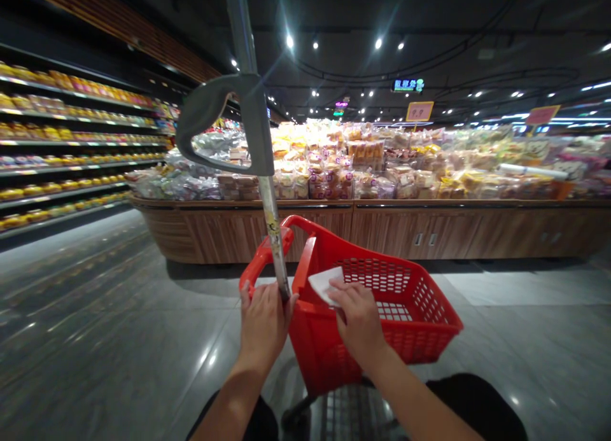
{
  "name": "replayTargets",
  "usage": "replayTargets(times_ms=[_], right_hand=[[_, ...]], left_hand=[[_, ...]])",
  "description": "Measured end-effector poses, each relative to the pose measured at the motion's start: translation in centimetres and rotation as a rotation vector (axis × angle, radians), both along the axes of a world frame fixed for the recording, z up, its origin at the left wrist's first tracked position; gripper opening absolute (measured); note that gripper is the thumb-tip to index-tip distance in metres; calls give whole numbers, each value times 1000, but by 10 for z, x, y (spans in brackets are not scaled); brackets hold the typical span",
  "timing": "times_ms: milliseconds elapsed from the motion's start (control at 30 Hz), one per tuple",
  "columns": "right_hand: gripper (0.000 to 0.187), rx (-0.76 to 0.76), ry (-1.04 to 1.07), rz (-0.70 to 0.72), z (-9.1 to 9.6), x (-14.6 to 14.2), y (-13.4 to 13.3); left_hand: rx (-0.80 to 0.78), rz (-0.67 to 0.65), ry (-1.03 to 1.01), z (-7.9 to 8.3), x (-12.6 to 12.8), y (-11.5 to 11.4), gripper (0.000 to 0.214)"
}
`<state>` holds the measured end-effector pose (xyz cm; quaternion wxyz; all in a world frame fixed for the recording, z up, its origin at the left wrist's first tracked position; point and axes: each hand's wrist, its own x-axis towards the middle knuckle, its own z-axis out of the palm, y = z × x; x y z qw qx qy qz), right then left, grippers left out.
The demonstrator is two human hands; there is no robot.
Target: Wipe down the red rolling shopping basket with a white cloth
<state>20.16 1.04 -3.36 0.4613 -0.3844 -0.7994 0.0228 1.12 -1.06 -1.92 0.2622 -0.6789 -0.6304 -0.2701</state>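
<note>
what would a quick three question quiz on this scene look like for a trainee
1. Which hand holds the white cloth or paper?
2. True or false: the basket is blue.
3. Fill in the missing word: the grey looped grip sits on a long, slanting ____.

Key:
1. The right hand.
2. False; the basket is red.
3. Pole.

Pole (pixel 269 202): running off the top edge
Cloth (pixel 326 283): hiding partly behind right hand (pixel 358 314)
Handle (pixel 258 263): vanishing partly under left hand (pixel 264 320)
Shelves (pixel 86 119): running off left, blurring
</note>
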Motion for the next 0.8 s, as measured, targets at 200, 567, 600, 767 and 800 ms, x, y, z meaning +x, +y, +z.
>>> replayTargets(times_ms=[200, 567, 600, 767, 800], right_hand=[[27, -231, 18, 83, -21, -16, -3], [6, -295, 17, 102, -4, -22, 10], [4, -293, 29, 132, -5, -22, 11], [11, -311, 56, 102, -19, -7, 17], [11, -322, 47, 42, -22, -2, 18]], left_hand=[[38, -9, 22, -2, -1, 1, 20], [43, -21, 9, -2, 0, 2, 22], [38, -20, 8, -2, 0, 2, 22], [27, -18, -2, -1, 0, 1, 20], [30, -18, -1, -1, 0, 1, 20]])
